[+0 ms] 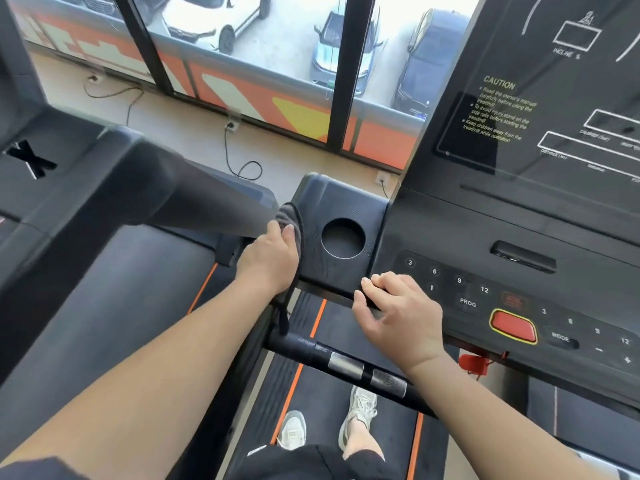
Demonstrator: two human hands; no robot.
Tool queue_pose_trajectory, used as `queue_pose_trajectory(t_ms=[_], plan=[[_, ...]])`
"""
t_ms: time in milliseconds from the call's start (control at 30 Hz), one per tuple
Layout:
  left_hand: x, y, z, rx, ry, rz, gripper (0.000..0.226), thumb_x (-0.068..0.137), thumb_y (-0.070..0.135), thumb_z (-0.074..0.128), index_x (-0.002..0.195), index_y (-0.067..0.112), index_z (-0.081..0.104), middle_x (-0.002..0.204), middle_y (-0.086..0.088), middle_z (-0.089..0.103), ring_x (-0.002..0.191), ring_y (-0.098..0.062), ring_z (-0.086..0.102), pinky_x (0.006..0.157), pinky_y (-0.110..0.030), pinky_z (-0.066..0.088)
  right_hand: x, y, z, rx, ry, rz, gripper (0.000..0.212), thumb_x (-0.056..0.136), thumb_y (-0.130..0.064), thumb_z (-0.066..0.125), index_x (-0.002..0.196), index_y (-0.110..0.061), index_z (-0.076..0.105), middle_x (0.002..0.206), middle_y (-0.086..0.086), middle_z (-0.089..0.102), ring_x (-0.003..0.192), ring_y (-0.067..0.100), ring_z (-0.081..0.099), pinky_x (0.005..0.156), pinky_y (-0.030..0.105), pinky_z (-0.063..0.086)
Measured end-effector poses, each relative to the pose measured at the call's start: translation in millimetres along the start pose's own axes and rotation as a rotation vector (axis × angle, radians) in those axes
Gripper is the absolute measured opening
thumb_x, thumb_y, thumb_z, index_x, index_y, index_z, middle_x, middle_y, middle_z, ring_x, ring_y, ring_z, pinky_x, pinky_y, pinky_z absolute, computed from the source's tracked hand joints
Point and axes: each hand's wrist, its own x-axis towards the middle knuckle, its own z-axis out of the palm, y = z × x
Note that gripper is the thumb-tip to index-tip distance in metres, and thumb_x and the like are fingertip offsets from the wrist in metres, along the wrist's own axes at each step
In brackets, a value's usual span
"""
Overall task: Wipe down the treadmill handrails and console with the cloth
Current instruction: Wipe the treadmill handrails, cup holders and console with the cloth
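Note:
A dark grey cloth (294, 216) is draped over the left edge of the black cup-holder tray (346, 199), left of the console. My left hand (270, 258) grips the cloth against that edge, and a strip of it hangs down past my wrist. My right hand (398, 313) holds the tray's front edge beside the console keypad (460, 285), fingers curled over the rim. The console screen (540, 109) rises at the right. The front handrail (346, 365) with metal pulse sensors runs below both hands.
A neighbouring treadmill's arm (173, 199) and belt (114, 306) lie to the left. My shoes (356, 414) stand on the belt with orange stripes. A red stop button (514, 327) and safety clip (474, 363) sit on the console. Windows and floor sockets with cables are ahead.

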Motion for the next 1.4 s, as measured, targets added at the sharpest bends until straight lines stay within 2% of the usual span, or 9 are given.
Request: queue_pose_trajectory(t_ms=[100, 200, 300, 600, 800, 900, 1033, 1267, 1400], plan=[[6.1, 2.1, 0.0, -0.064, -0.029, -0.002, 0.053, 0.108, 0.052, 0.018, 0.135, 0.012, 0.041, 0.131, -0.023, 0.06, 0.117, -0.046, 0.057, 0.089, -0.048, 0.039, 1.0, -0.2, -2.6, 0.01, 0.006, -0.011, 0.015, 0.089, -0.035, 0.067, 0.09, -0.026, 0.079, 0.084, -0.012, 0.069, 0.079, 0.017, 0.067, 0.044, 0.024, 0.046], [-27.4, -13.2, -1.8, -0.05, -0.067, 0.014, 0.065, 0.107, 0.058, 0.022, 0.162, 0.023, 0.015, 0.153, -0.015, 0.043, 0.13, -0.044, 0.051, 0.102, -0.05, 0.04, -0.8, -0.6, -1.9, 0.03, 0.013, 0.008, 0.013, 0.089, -0.033, 0.068, 0.088, -0.026, 0.079, 0.084, -0.011, 0.07, 0.08, 0.017, 0.067, 0.046, 0.026, 0.048], [-66.7, -33.2, -4.8, -0.052, -0.074, 0.009, 0.066, 0.105, 0.062, 0.025, 0.163, 0.037, 0.005, 0.157, -0.005, 0.04, 0.131, -0.041, 0.051, 0.102, -0.05, 0.042, 0.3, -1.2, 0.2, 0.024, 0.046, 0.025, 0.013, 0.089, -0.031, 0.068, 0.084, -0.026, 0.078, 0.083, -0.011, 0.07, 0.079, 0.017, 0.067, 0.045, 0.025, 0.046], [-12.8, -15.2, -4.5, -0.08, -0.06, -0.048, 0.052, 0.108, 0.052, 0.015, 0.134, 0.019, 0.046, 0.128, -0.022, 0.063, 0.116, -0.045, 0.057, 0.096, -0.05, 0.043, -7.6, 0.0, 3.5, 0.049, 0.062, 0.024, 0.013, 0.089, -0.027, 0.069, 0.093, -0.024, 0.081, 0.091, -0.01, 0.074, 0.082, 0.018, 0.069, 0.053, 0.026, 0.052], [-51.7, -39.3, -6.4, -0.147, -0.12, -0.024, 0.067, 0.103, 0.065, 0.028, 0.161, 0.033, 0.02, 0.157, -0.009, 0.047, 0.14, -0.037, 0.046, 0.109, -0.047, 0.038, -8.7, -7.6, 2.4, 0.067, -0.008, 0.145, 0.019, 0.089, -0.031, 0.065, 0.097, -0.025, 0.08, 0.093, -0.01, 0.071, 0.09, 0.02, 0.067, 0.054, 0.026, 0.05], [-96.9, -66.0, -3.9, -0.139, -0.105, -0.054, 0.072, 0.1, 0.069, 0.033, 0.162, 0.04, 0.011, 0.16, -0.001, 0.042, 0.14, -0.034, 0.046, 0.11, -0.046, 0.04, -24.3, -14.4, 6.4, 0.055, -0.099, 0.102, 0.039, 0.088, -0.029, 0.067, 0.122, -0.012, 0.072, 0.115, 0.004, 0.067, 0.114, 0.027, 0.06, 0.08, 0.039, 0.058], [-159.4, -93.7, 2.7, -0.002, -0.037, -0.043, 0.078, 0.099, 0.068, 0.038, 0.162, 0.038, 0.004, 0.146, 0.001, 0.047, 0.125, -0.031, 0.056, 0.094, -0.046, 0.05, -39.9, -34.9, 0.8, 0.166, -0.229, 0.082, 0.062, 0.087, -0.022, 0.07, 0.144, -0.002, 0.053, 0.135, 0.016, 0.054, 0.14, 0.038, 0.042, 0.116, 0.047, 0.039], [-151.1, -93.4, 2.0, 0.077, -0.058, -0.002, 0.081, 0.1, 0.067, 0.036, 0.163, 0.032, 0.001, 0.15, -0.005, 0.044, 0.126, -0.033, 0.056, 0.096, -0.047, 0.05, -31.1, -69.7, -20.6, 0.45, -0.422, 0.163, 0.029, 0.092, -0.018, 0.066, 0.121, -0.017, 0.07, 0.117, -0.009, 0.065, 0.107, 0.008, 0.06, 0.088, 0.027, 0.051], [-121.8, -94.0, -11.7, -0.223, -0.086, -0.04, 0.048, 0.109, 0.048, 0.032, 0.152, 0.031, 0.041, 0.147, -0.011, 0.057, 0.133, -0.036, 0.052, 0.103, -0.038, 0.039, -33.2, -74.4, -24.2, 0.54, -0.508, 0.291, 0.025, 0.095, -0.016, 0.061, 0.117, -0.017, 0.073, 0.107, -0.011, 0.066, 0.099, 0.0, 0.057, 0.093, 0.019, 0.045]])
